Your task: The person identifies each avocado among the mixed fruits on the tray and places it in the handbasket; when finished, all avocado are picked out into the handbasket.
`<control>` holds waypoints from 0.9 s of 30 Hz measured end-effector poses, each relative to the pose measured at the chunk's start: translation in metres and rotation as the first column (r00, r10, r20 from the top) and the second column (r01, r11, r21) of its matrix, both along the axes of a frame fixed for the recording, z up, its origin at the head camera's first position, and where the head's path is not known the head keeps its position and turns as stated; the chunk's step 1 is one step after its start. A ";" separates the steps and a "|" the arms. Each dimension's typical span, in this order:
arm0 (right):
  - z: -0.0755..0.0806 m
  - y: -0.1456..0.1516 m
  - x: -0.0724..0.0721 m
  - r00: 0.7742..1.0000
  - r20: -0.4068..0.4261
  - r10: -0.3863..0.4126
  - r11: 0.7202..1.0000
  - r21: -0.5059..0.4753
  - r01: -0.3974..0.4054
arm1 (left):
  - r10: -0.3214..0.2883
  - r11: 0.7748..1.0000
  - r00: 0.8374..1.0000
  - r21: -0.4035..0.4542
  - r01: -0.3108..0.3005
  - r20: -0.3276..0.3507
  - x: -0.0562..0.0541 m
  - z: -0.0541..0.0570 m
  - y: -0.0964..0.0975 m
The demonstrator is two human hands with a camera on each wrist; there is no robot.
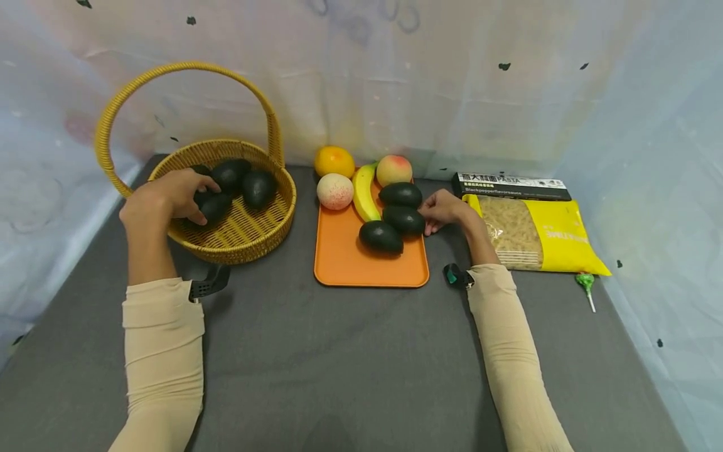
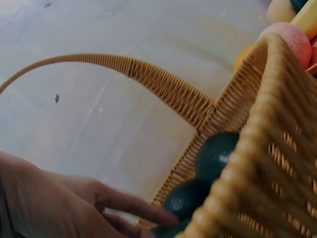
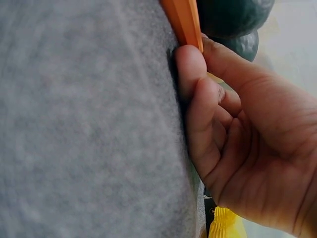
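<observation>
My left hand [image 1: 164, 198] reaches into a yellow wicker basket [image 1: 288, 213] with a tall handle. Its fingers and thumb are curled over a dark green avocado [image 1: 213, 210]. Beside that one lie other avocados [image 1: 260, 188] in the basket. At the right edge of an orange tray [image 1: 344, 263], my right hand [image 1: 443, 210] pinches the rim. The right wrist view shows the thumb and the finger [image 3: 190, 64] on either side of the rim. Three avocados [image 1: 381, 237], a banana [image 1: 364, 194] and a peach [image 1: 393, 170] lie on the tray.
At the tray's left back are a pale pink speckled fruit [image 1: 336, 191] and an orange [image 1: 334, 161]. To the right lie a yellow pasta bag [image 1: 559, 235], a black pasta box [image 1: 514, 186] and a green lollipop [image 1: 585, 282]. A light curtain [image 1: 361, 81] hangs behind the grey table [image 1: 339, 351].
</observation>
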State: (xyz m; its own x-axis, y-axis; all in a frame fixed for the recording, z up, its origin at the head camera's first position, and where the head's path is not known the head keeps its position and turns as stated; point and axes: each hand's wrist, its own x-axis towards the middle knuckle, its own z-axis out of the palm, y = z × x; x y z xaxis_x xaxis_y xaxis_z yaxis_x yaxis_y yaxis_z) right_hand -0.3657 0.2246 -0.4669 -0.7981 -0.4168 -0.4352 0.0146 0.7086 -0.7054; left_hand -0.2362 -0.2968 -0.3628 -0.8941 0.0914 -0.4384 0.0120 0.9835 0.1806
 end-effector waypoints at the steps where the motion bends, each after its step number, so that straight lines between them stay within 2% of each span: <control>1: 0.000 0.000 0.000 1.000 0.002 -0.005 1.000 0.007 0.005 | 0.031 0.999 0.999 0.008 -0.032 0.017 0.002 0.001 0.001; 5: -0.002 0.001 -0.002 1.000 0.016 -0.014 1.000 0.015 0.014 | 0.168 0.986 0.983 0.009 -0.169 0.076 0.008 0.006 0.007; 9: -0.001 0.001 -0.003 0.999 0.031 -0.013 1.000 0.012 0.012 | 0.244 0.970 0.966 -0.008 -0.244 0.091 0.012 0.008 0.010; 13: 0.000 0.001 -0.003 0.999 0.028 -0.017 1.000 0.017 0.017 | 0.230 0.973 0.969 -0.015 -0.230 0.088 0.012 0.011 0.011; 18: 0.000 0.001 -0.004 1.000 0.011 -0.008 1.000 0.022 0.007 | 0.135 0.991 0.989 -0.029 -0.134 0.052 0.009 0.013 0.015; 22: 0.000 0.001 -0.002 1.000 0.002 -0.003 1.000 0.014 0.003 | 0.075 0.996 0.997 -0.050 -0.074 0.025 0.007 0.015 0.022; 27: -0.001 -0.001 0.000 1.000 0.005 -0.011 1.000 0.004 0.011 | 0.058 0.997 0.998 -0.046 -0.057 0.010 0.008 0.020 0.026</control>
